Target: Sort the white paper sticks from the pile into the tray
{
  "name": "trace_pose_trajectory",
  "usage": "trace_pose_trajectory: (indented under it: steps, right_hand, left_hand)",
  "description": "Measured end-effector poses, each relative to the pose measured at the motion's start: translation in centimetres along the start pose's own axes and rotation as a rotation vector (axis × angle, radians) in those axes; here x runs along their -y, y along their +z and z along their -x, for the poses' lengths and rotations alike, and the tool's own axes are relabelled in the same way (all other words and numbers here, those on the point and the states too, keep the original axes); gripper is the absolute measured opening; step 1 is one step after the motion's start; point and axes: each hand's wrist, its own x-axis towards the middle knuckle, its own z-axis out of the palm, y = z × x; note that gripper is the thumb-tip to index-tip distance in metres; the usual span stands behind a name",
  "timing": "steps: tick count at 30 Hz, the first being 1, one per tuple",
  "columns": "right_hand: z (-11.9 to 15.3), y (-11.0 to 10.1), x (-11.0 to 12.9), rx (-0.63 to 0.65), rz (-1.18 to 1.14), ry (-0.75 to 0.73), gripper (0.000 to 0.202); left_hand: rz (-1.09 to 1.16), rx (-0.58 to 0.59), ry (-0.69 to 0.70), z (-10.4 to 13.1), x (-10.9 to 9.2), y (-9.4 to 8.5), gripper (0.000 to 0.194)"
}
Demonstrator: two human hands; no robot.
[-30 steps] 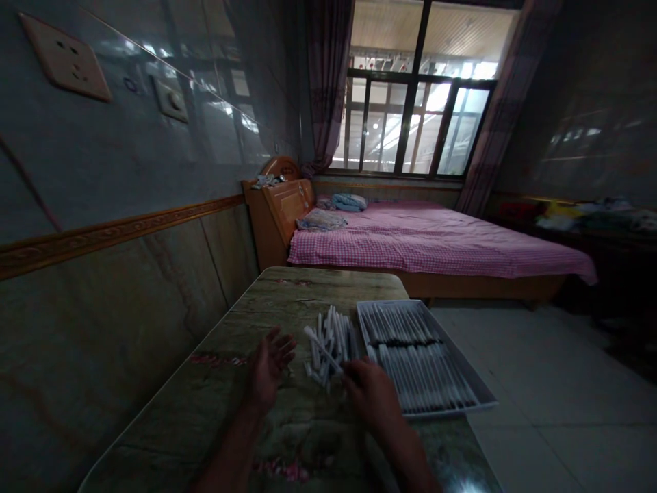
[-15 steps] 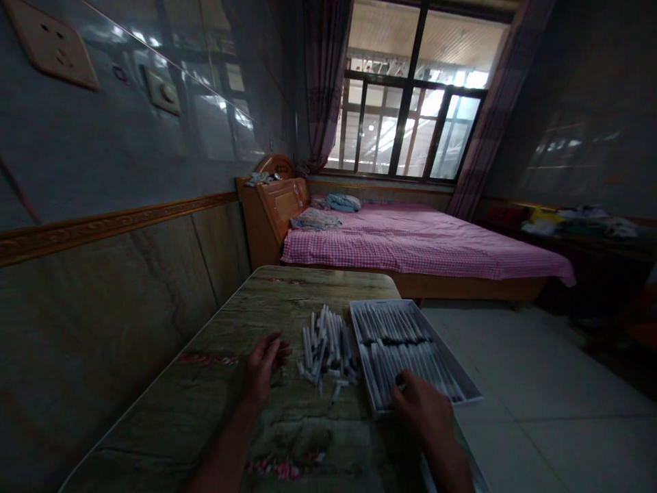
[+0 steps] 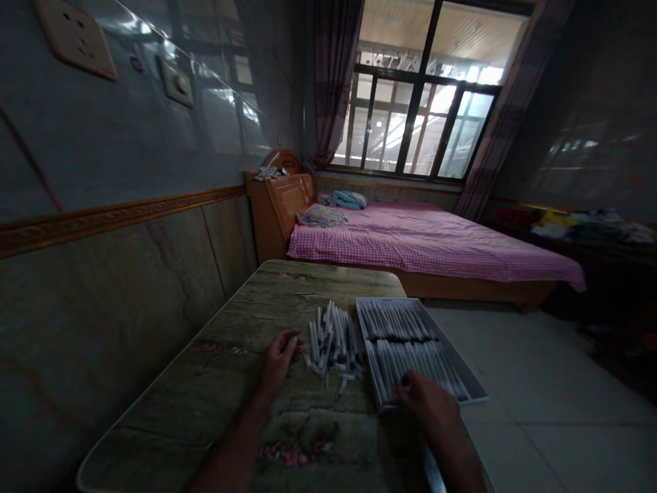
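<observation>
A loose pile of white pen-like sticks (image 3: pixel 333 339) lies on the table. Just left of it is my left hand (image 3: pixel 278 359), its fingers curled in; whatever they may hold is too dark to make out. To the right stands a shallow white tray (image 3: pixel 458 348), with slim pale sticks (image 3: pixel 405 359) laid side by side in two rows. My right hand (image 3: pixel 431 407) is over the tray's near edge, thumb and fingers pinched together at the front row. What is between them is hidden. A few short pieces (image 3: pixel 343 385) lie at the pile's near end.
The wood-patterned table (image 3: pixel 205 411) has a rounded pale edge. The tray reaches past its right side, above the tiled floor (image 3: pixel 513 370). A tiled wall (image 3: pixel 174 274) runs along the left. Beyond the table is a bed (image 3: pixel 410 236) with a pink checked cover.
The view has shifted slightly, moving the scene rightward. My left hand has come a little closer to the pile. My right hand stays at the tray's near edge.
</observation>
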Motion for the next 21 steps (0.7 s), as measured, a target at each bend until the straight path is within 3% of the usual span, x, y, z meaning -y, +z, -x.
trace_pose_trajectory:
  steps: [5,9,14,21]
  right_hand:
    - [0.8,-0.8,1.3,-0.064,-0.077,-0.045,0.024]
    - [1.3,0.0,5.2,-0.042,-0.175,-0.202,0.023]
    - [0.5,2.6,11.2,-0.039,-0.162,-0.378,0.028]
    - [-1.3,3.9,15.2,-0.029,-0.051,-0.388,0.031]
  left_hand:
    - [-0.074,0.019,0.016,0.3,0.2,0.4,0.035]
    - [-0.109,0.023,0.058,0.3,0.6,0.5,0.024]
    - [-0.122,0.018,0.084,0.2,0.9,0.3,0.016]
    - [-0.136,0.021,0.098,0.0,1.7,0.3,0.015]
